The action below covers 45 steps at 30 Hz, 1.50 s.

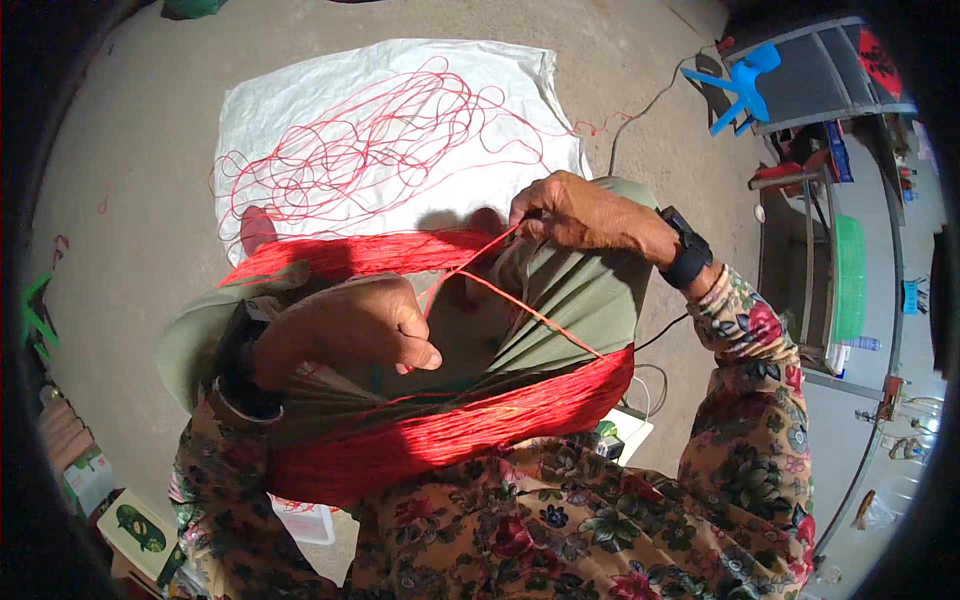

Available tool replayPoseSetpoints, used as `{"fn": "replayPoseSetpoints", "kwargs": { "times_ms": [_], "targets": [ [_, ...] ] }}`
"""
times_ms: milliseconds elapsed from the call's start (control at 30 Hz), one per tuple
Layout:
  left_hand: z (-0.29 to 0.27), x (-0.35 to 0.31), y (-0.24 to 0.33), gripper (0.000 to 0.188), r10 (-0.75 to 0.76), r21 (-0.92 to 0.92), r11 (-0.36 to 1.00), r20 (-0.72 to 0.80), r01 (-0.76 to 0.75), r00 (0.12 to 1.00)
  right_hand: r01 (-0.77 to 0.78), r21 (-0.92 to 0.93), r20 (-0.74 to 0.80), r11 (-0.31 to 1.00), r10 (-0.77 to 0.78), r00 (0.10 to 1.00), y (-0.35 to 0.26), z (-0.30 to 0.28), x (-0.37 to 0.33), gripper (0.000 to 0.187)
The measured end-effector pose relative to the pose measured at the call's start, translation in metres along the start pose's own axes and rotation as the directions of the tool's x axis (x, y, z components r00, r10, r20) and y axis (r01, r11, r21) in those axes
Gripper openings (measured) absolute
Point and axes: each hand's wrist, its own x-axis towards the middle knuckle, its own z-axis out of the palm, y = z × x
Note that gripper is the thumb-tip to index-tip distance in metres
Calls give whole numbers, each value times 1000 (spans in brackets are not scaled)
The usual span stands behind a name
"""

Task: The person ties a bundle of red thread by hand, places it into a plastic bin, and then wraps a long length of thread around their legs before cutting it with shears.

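Observation:
A thick skein of red cord (450,435) is looped around my knees, one side across my lap and the other beyond my knees. My right hand (575,212) is closed in a pinch on a strand of the red cord, above my right knee. From that pinch the strand runs down and crosses another strand between my hands. My left hand (350,335) is closed near the middle of the skein, with cord passing at its fingers. Loose red cord (370,150) lies in tangled loops on a white sheet (270,110) in front of my feet.
A blue stool (742,88) stands at the far right beside grey shelving (810,75). Next to a rack at the right is a green basket (848,280). A dark cable (640,115) runs over the floor. Boxes (140,530) stand at the lower left.

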Motion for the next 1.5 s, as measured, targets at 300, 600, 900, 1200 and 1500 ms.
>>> {"fn": "replayPoseSetpoints", "kwargs": {
  "times_ms": [300, 600, 900, 1200, 1500],
  "targets": [
    [17, 18, -42, 25, 96, -72, 989, -359, -130, 928, -160, 80, 32, 984, 158, 987, 34, -24, 11, 10],
    [31, 23, -85, 27, 146, 406, 867, -760, 287, 633, -221, 379, 52, 899, 218, 975, 93, -32, 13, 23],
    [29, 16, -84, 16, 56, 420, 811, -749, 407, 660, -193, 782, -21, 592, 335, 942, 140, 25, -6, 10],
    [13, 8, -76, 10, -107, 390, 664, -795, 638, 597, -79, 971, -44, 224, 498, 866, 160, 77, -56, 6],
    [9, 12, -95, 12, -75, 367, 570, -868, 736, 491, -62, 971, -87, 229, 586, 805, 150, 86, -116, 6]
  ]
}}
